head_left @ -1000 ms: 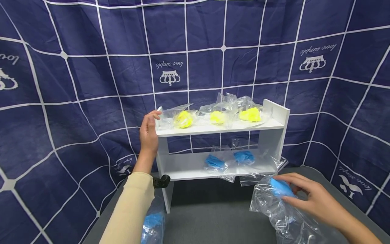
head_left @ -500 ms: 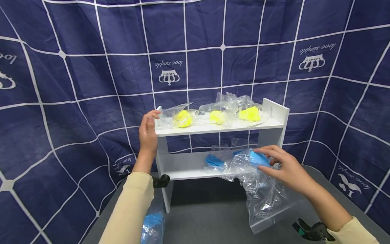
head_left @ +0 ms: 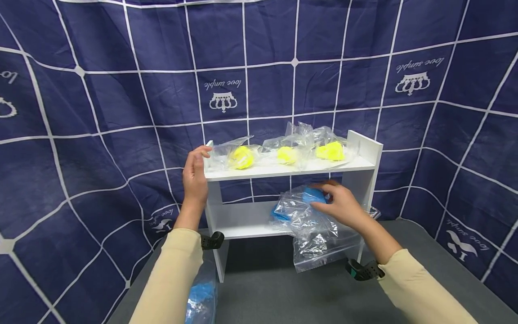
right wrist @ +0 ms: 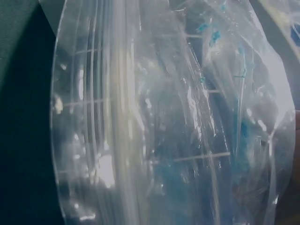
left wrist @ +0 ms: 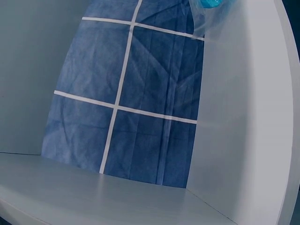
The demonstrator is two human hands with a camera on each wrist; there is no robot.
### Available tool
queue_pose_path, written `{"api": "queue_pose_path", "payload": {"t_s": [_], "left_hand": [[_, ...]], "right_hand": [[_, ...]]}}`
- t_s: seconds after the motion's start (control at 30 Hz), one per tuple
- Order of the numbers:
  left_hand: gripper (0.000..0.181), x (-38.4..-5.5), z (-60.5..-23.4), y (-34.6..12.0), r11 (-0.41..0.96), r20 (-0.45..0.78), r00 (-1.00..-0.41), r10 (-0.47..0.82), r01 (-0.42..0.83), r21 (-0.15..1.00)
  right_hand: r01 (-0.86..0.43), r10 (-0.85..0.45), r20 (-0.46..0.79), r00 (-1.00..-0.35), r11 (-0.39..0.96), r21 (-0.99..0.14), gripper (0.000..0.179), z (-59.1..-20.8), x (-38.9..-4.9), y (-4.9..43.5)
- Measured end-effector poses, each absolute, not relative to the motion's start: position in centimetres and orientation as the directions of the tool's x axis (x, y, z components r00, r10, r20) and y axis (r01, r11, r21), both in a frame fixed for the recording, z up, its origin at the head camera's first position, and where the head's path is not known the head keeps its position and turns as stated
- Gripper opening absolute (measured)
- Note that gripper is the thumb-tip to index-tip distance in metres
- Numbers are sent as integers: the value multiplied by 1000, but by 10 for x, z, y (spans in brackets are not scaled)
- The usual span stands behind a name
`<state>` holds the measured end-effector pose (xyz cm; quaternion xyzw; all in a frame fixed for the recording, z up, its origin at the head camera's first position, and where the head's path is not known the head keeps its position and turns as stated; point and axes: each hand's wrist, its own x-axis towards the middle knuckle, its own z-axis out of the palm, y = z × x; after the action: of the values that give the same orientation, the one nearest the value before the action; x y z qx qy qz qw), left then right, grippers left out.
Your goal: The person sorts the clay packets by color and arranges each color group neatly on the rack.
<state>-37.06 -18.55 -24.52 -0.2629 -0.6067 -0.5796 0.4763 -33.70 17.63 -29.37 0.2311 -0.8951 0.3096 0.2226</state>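
1. My left arm rises from the lower left in a cream sleeve (head_left: 170, 274), wrist upright. My left hand (head_left: 195, 180) grips the upper left end of the white shelf unit (head_left: 238, 220), fingers bent over its side panel.
2. My right arm reaches in from the lower right, slanting up and leftward. My right hand (head_left: 337, 204) pinches a blue lump (head_left: 312, 195) inside a clear zip bag (head_left: 311, 238), between thumb and fingers.
3. That bag is at the lower shelf, right of its middle, and droops over the front edge, zip end lowest. In the right wrist view its creased plastic fills most of the space.
4. The held bag overlaps another blue bundle (head_left: 279, 214) on the lower shelf, leaving only part of it showing; my hand and the plastic hide what lies directly behind.
5. On the top shelf, three bagged yellow lumps (head_left: 286, 155) sit in a row.
6. At the lower left, another bag with blue contents (head_left: 201, 297) lies on the dark grey table (head_left: 259, 292).
7. A navy curtain (head_left: 162, 103) with white grid lines hangs behind everything.
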Motion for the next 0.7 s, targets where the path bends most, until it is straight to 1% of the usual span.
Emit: {"api": "queue_pose_path", "payload": {"t_s": [0.13, 0.27, 0.43, 0.57, 0.7], "left_hand": [[28, -370, -244, -185, 186, 880, -412, -236, 870, 457], [29, -368, -244, -184, 185, 878, -415, -241, 868, 461], [32, -370, -247, -186, 178, 883, -407, -234, 875, 451], [34, -373, -248, -188, 182, 892, -390, -228, 883, 433], [33, -374, -248, -188, 184, 891, -394, -225, 881, 436]], "right_hand": [[-503, -254, 487, -836, 710, -492, 47, -295, -354, 170], [-471, -237, 452, -860, 709, -524, 50, -301, -369, 164], [-460, -236, 430, -871, 698, -549, 49, -310, -380, 158], [-469, -246, 433, -867, 692, -548, 45, -315, -385, 154], [-441, -250, 389, -887, 711, -547, 46, -319, -387, 152]]}}
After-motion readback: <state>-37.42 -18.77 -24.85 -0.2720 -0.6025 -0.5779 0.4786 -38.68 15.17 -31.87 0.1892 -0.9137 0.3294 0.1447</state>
